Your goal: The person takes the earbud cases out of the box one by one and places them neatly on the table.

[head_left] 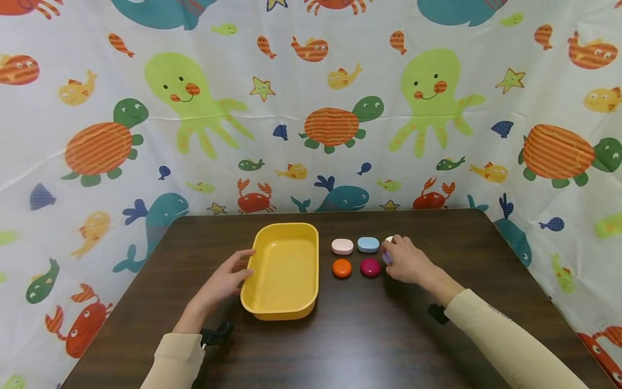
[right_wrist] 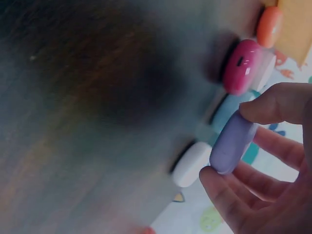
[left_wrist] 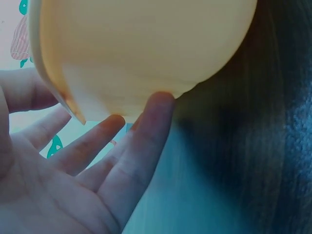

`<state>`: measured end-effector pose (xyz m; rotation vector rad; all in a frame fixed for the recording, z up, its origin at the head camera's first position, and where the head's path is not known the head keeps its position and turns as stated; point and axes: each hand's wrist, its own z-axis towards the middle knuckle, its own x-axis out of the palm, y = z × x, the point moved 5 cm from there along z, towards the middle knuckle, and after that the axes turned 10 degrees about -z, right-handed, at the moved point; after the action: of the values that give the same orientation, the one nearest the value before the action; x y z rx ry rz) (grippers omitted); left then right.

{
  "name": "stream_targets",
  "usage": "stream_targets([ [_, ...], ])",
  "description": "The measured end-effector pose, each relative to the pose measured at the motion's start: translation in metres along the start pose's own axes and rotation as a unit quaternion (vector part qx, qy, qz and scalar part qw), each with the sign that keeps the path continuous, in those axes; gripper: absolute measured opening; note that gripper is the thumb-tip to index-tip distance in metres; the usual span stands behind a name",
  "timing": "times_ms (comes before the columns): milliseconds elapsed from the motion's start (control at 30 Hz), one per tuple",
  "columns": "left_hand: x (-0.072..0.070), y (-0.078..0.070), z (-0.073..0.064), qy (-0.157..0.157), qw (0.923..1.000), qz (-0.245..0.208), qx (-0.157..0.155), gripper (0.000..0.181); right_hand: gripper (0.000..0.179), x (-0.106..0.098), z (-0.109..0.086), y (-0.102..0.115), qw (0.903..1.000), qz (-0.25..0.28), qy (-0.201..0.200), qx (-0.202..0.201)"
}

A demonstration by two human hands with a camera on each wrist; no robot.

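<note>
My right hand (head_left: 408, 261) pinches a lavender bar of soap (right_wrist: 233, 142) between thumb and fingers, tilted and raised off the table in the right wrist view. A white soap (right_wrist: 192, 165) lies just beyond it, mostly hidden by the hand in the head view. Left of that hand are a magenta soap (head_left: 370, 267), an orange soap (head_left: 342, 268), a light blue soap (head_left: 367, 245) and a pale pink soap (head_left: 342, 247). My left hand (head_left: 224, 283) has its fingers spread against the left side of a yellow plastic tub (head_left: 279, 314), fingertips at its wall.
The dark brown wooden table (head_left: 335, 340) reaches back to a white curtain (head_left: 301, 189) printed with sea animals. A black band (head_left: 217, 334) circles the left wrist, and another dark strap (head_left: 438, 313) is on the right. The soaps sit in two rows right of the tub.
</note>
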<state>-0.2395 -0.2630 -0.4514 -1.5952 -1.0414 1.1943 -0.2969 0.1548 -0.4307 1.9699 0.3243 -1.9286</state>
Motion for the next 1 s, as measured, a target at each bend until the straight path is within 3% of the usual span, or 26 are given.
stream_targets([
  [367,0.003,-0.002,-0.001,0.0,1.0,0.009,0.001,0.057,0.033,0.017,0.001,-0.01,0.9999,0.003,0.017,-0.003],
  [733,0.005,-0.009,-0.002,-0.004,0.9997,0.025,0.001,0.058,0.034,0.02,-0.006,-0.014,0.9997,0.015,0.022,-0.003],
  [1000,0.005,-0.012,-0.004,-0.019,0.9969,0.076,0.009,0.057,0.033,0.019,-0.011,-0.013,0.9996,0.016,0.02,-0.011],
])
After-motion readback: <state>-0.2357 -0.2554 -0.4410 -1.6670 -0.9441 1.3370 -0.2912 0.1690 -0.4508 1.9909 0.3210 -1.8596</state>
